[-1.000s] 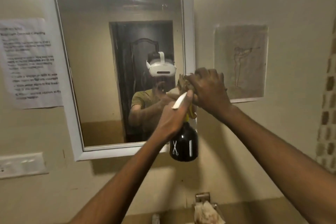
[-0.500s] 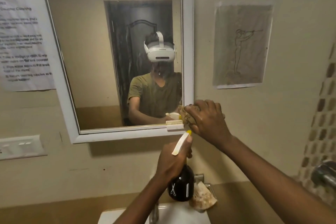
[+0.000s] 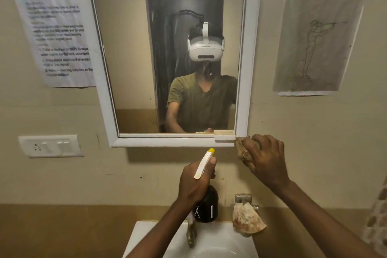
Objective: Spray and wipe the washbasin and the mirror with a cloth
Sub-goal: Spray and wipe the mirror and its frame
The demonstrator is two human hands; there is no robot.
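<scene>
Our right hand (image 3: 267,158) has dropped off the mirror (image 3: 167,58) to its lower right corner, grip bunching the cloth (image 3: 243,151). Our left hand (image 3: 194,184) wraps the spray bottle (image 3: 206,207) above the washbasin (image 3: 219,241).

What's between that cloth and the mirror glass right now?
Nothing visible. The right hand holds the cloth just below the mirror frame's lower right corner, beside a small white holder on the frame; the glass above lies open.
</scene>
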